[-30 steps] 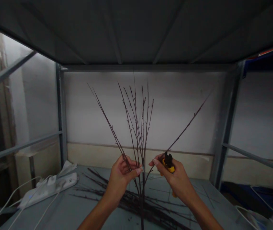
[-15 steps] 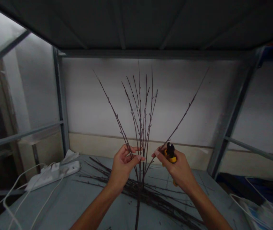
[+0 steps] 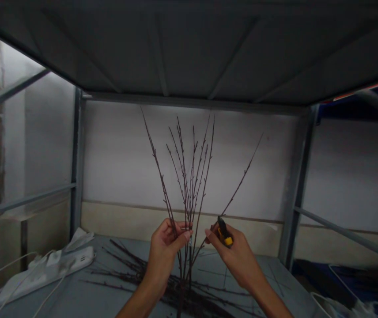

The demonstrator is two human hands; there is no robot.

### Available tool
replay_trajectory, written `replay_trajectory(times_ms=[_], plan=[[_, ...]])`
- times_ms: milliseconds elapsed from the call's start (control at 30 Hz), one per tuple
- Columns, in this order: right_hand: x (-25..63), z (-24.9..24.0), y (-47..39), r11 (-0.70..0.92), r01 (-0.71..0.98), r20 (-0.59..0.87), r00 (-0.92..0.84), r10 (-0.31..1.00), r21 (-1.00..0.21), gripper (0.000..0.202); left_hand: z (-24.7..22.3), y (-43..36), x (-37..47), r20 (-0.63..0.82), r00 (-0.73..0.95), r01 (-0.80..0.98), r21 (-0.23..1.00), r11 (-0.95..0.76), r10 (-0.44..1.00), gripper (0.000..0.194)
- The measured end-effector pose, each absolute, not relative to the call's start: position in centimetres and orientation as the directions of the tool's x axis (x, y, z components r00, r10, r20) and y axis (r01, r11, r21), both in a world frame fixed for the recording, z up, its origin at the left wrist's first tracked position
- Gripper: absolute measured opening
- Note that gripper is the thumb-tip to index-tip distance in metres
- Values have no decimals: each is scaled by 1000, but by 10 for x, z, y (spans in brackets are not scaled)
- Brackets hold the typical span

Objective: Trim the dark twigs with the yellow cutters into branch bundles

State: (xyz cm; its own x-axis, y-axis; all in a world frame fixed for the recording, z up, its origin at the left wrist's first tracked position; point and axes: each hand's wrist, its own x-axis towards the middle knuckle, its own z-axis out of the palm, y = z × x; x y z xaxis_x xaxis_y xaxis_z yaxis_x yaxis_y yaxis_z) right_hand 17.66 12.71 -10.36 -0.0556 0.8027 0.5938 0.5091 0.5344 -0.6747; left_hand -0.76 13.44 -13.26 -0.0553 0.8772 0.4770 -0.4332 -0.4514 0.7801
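Head view, left hand (image 3: 165,249) fingers pinched on upright bare branch (image 3: 189,185), right hand (image 3: 233,254) gripping yellow pruners (image 3: 224,232), cut twigs (image 3: 136,271) on surface (image 3: 76,298) beyond.

Grey shelf (image 3: 109,296) at frame bottom: cut twigs (image 3: 162,282) piled centre, white power strip (image 3: 48,271) with cables left.

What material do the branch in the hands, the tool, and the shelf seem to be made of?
The branch looks like natural wood: thin dark reddish-brown twigs with small buds, matt bark. The tool in the right hand seems to have dark metal blades and a yellow grip, probably plastic. The shelf appears to be grey painted metal, judging by its slim angled posts and flat panels.
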Motion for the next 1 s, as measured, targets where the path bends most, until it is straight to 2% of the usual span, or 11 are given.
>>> replay_trajectory(times_ms=[233, 333, 467, 600, 800, 900, 1000], plan=[[174, -104, 130, 528, 528, 594, -54, 803, -665, 28, -138, 137, -4, 483, -88, -420, 775, -472, 871, 31], [174, -105, 126, 530, 579, 616, -58, 785, -620, 27, -143, 139, -2, 504, -100, -421, 759, -496, 858, 29], [173, -108, 120, 564, 713, 709, -134, 692, -417, 24, -145, 140, 2, 507, -104, -427, 754, -499, 856, 25], [173, -109, 118, 540, 825, 726, -267, 634, -168, 5, -142, 136, 5, 505, -108, -468, 734, -492, 856, 27], [179, -103, 126, 364, 920, 692, -359, 627, 147, 13, -141, 128, 9, 493, -92, -496, 730, -469, 865, 26], [183, -101, 131, 317, 915, 695, -398, 599, 251, 14, -142, 126, 11, 499, -79, -494, 732, -469, 863, 23], [185, -101, 135, 298, 910, 703, -412, 580, 287, 13, -143, 124, 13, 497, -64, -504, 733, -458, 866, 22]])
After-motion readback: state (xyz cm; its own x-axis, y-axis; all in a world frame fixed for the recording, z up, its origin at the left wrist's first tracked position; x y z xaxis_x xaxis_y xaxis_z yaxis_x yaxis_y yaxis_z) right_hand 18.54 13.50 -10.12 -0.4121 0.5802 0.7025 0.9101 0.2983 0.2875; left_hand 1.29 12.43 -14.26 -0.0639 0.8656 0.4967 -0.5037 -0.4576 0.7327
